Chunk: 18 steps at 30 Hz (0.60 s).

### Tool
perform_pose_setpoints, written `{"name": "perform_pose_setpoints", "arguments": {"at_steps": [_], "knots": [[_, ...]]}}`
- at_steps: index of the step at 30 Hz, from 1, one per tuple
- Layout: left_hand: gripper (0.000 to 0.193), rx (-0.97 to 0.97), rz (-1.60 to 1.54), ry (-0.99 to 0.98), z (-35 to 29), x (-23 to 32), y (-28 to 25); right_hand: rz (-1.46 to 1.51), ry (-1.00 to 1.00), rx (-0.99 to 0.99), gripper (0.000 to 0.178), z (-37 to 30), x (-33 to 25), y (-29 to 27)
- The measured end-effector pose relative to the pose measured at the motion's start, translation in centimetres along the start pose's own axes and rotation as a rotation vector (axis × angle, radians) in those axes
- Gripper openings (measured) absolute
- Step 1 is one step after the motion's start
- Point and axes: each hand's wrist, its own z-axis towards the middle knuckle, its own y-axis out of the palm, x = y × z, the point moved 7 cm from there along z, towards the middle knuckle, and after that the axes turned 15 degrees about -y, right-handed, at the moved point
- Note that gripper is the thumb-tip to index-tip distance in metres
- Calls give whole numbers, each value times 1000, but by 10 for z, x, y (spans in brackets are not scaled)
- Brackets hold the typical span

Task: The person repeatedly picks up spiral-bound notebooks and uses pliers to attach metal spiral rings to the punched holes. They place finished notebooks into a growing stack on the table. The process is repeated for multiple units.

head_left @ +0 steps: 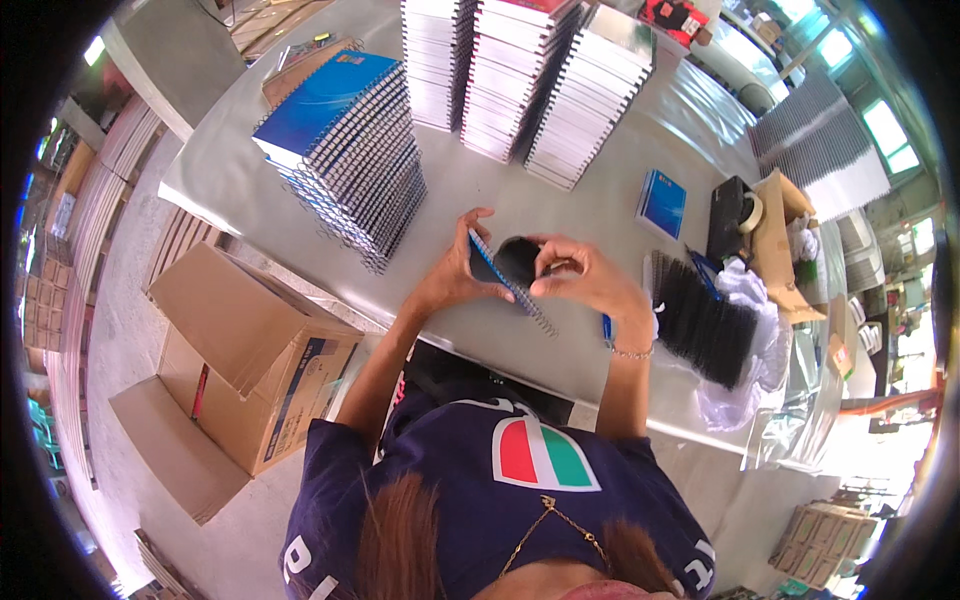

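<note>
A spiral notebook (517, 262) stands on edge over the table in front of me, with a blue cover edge, a black back cover bent outward and a wire coil (538, 314) running toward me. My left hand (452, 275) grips it from the left, thumb and fingers at its spine side. On the right, my right hand (592, 283) has its fingers curled against the black cover. The exact contact of those fingertips is partly hidden. Left of my hands rises a tall stack of blue spiral notebooks (355, 165).
Tall notebook stacks (520, 75) stand at the back. A small blue notebook (662, 203) lies to the right, near a pile of black coils (700, 320), a tape roll (752, 212) and a cardboard box (795, 240). An open carton (240, 360) sits left below the table's edge.
</note>
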Motion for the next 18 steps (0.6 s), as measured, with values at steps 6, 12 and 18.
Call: {"name": "perform_pose_setpoints", "arguments": {"at_steps": [6, 12, 18], "knots": [[92, 136, 16, 79, -12, 11, 2, -475, -347, 587, 48, -7, 25, -32], [40, 249, -203, -46, -30, 13, 18, -789, 163, 616, 56, -98, 39, -33], [24, 213, -209, -69, -34, 12, 15, -862, 115, 693, 54, -140, 53, -6]]}}
